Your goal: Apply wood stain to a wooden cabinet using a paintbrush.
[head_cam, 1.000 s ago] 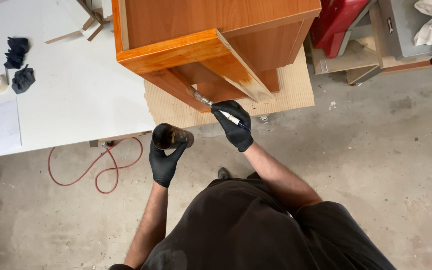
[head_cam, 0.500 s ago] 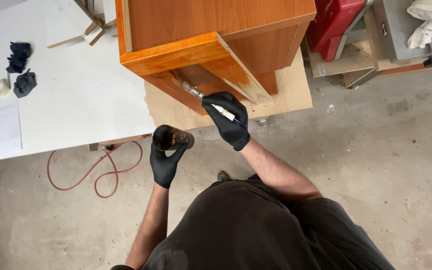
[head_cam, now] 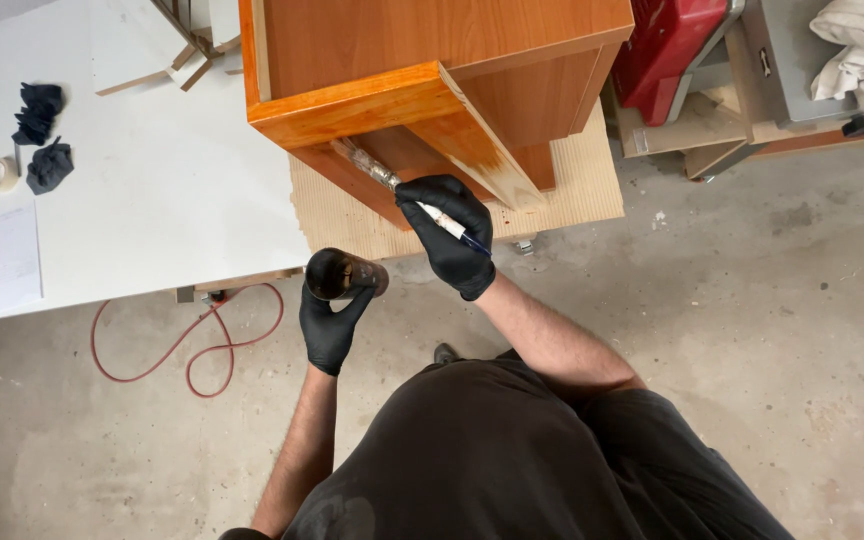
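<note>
Here, the right hand [head_cam: 454, 232], black-gloved, has its fingers curled tight around a paintbrush [head_cam: 392, 183] whose bristles, beyond the fingertips, touch the shadowed underside of the orange wooden cabinet [head_cam: 432, 60]. The left hand [head_cam: 331, 322] wraps its fingers around a dark stain jar [head_cam: 340, 274], just below the brush hand.

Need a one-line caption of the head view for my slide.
Black-gloved right hand brushes finish onto an orange wooden cabinet with a paintbrush; left hand holds a dark jar.
</note>
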